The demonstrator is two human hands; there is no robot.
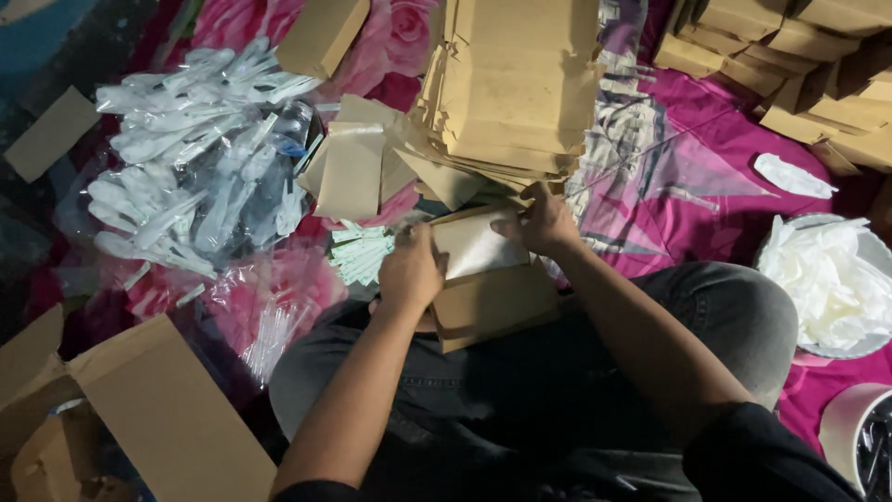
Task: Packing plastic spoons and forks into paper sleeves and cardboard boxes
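While you sit cross-legged, your left hand (409, 270) grips the near-left edge of a brown paper pouch (492, 297) on your lap, fingers closed on it. Your right hand (548, 223) pinches the pouch's far edge by the open mouth, where a white sheet (476, 244) shows inside. Judging by that, keep the left hand as the anchor, spread the mouth w/ the right, and don't crease the flap; slide contents in flat so corners don't catch.

Packaging around you:
- Flat stack (511, 84) of brown pouches, straight ahead, just beyond your hands, fanned at the edges.
- Loose pouches (351, 167) left of that stack, tan, rectangular.
- Clear-wrapped white spoons (186, 158), big pile far left on plastic film.
- Small green-white sachets (360, 253), just left of your left hand.
- More brown packs (790, 65) piled top right.
- White bowl (869, 251) at right, full of crumpled white stuff; can't tell what.
- Cardboard box (158, 409) bottom left, flaps open.

No labels readable from this view.
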